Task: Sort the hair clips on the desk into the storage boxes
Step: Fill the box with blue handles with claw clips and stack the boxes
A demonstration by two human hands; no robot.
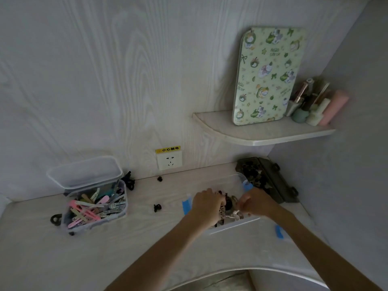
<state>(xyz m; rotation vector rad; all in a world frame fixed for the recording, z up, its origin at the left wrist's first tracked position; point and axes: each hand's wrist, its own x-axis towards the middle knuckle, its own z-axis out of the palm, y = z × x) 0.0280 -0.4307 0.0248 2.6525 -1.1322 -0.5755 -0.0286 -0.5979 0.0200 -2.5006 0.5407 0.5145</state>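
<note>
Both hands were reached into the clear storage box (233, 224) at 5 o'clock on the desk (147, 238). The left hand (206, 203) was curled round a patterned hair clip (222, 213); the right hand (255, 201) was pinched, its contents unclear. Loose black clips (157, 207) lay at 9 o'clock of that box.

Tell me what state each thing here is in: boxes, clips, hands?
Left box: open, full of flat clips, its lid propped behind.
Middle box: open, both hands inside.
Dark box: open, holding dark clips.
Loose clips: still lying on the desk.
Left hand: curled round a clip.
Right hand: pinching something small, too blurred to name.
</note>
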